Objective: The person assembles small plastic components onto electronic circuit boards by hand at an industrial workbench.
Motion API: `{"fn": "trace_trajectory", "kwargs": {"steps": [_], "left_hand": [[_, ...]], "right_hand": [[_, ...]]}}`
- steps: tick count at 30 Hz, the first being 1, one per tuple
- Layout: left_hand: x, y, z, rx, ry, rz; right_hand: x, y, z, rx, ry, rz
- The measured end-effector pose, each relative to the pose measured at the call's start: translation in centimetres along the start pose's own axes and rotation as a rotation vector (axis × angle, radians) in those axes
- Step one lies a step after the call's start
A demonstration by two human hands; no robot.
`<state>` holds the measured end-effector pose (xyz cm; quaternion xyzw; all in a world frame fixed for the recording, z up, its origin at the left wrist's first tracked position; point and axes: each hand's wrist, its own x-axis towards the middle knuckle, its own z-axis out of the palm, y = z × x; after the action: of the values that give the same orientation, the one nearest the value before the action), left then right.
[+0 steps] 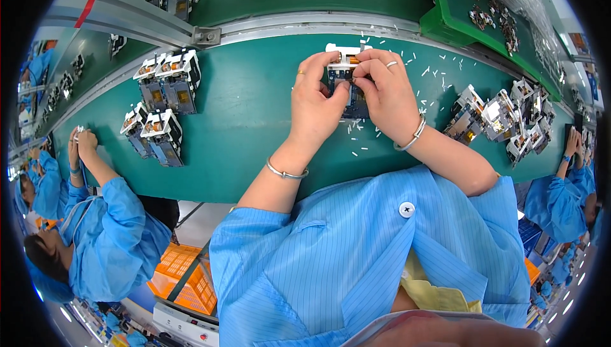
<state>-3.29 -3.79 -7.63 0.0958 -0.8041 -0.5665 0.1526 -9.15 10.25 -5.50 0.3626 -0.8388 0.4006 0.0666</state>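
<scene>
In front of me on the green bench is a circuit board module (356,108), a dark board with a white plastic frame and an orange copper coil at its far end. My left hand (313,100) grips it along the left side, index finger at the frame and thumb over the board. Bent over the right side, my right hand (389,100) has its thumb and index finger pinched together close to the board's middle. Whatever lies between those fingertips is too small or hidden to make out.
Small white slivers (428,69) are strewn around the module. Similar modules stand grouped on the left (168,83) and crowd together on the right (503,117). A metal rail (273,27) and a green tray (442,24) border the far side. Co-workers sit at both sides.
</scene>
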Motion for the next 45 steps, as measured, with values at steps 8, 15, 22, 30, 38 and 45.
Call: {"fn": "trace_trajectory", "kwargs": {"steps": [8, 15, 22, 30, 38, 45], "left_hand": [[0.7, 0.1, -0.2, -0.168, -0.041, -0.126], [0.8, -0.3, -0.1, -0.152, -0.089, -0.133], [2.1, 0.2, -0.2, -0.369, -0.167, -0.288], [14.4, 1.3, 1.8, -0.433, -0.071, -0.24], [24.1, -3.2, 5.3, 0.185, 0.072, 0.064], [12.6, 5.4, 5.6, -0.27, -0.082, 0.007]], "right_hand": [[0.0, 0.0, 0.1, 0.072, 0.031, 0.097], [0.5, 1.0, 1.0, -0.007, -0.038, 0.179], [1.5, 2.2, -0.7, 0.098, -0.1, 0.163], [6.2, 10.1, -12.5, -0.277, 0.485, 0.023], [10.9, 19.1, -18.3, -0.708, 0.277, 0.298], [9.6, 15.7, -18.6, -0.508, 0.178, 0.237]]}}
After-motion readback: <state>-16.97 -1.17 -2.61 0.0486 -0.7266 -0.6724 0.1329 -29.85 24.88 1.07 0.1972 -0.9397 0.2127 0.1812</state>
